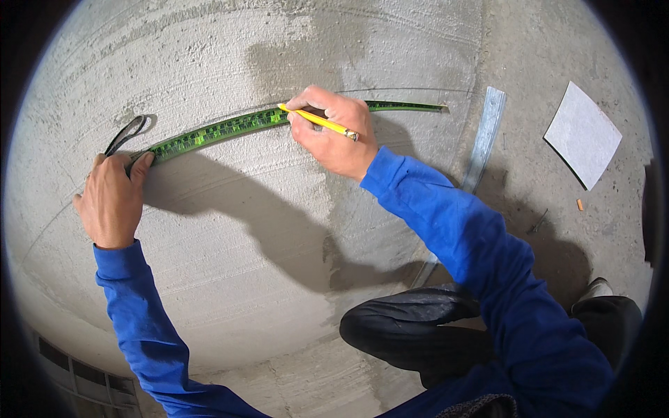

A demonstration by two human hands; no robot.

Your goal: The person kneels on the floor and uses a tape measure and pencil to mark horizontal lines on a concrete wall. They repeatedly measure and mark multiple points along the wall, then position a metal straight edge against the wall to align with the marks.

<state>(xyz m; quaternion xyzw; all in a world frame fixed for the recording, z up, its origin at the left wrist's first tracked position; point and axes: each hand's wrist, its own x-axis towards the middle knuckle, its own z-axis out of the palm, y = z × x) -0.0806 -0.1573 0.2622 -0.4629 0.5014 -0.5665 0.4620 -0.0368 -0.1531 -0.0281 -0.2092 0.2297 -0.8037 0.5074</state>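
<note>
A green tape measure blade (pixel 216 130) with dark markings stretches across a rough grey concrete surface (pixel 244 202), its far end close to the edge on the right. My left hand (pixel 113 198) is closed around the tape measure's case, which the fingers mostly hide; a black wrist strap (pixel 127 134) loops out above them. My right hand (pixel 333 130) grips a yellow pencil (pixel 324 123). The pencil's tip is at the blade's upper edge, and the hand covers part of the blade. A thin dark line (pixel 411 89) runs along the surface just above the tape.
A grey metal strip (pixel 484 136) lies along the right edge, partly hidden behind my right arm. Farther right are a white square sheet (pixel 584 136) and a small orange piece (pixel 580 205). My bent knee (pixel 390 324) is below. A dark grid (pixel 87 380) shows at lower left.
</note>
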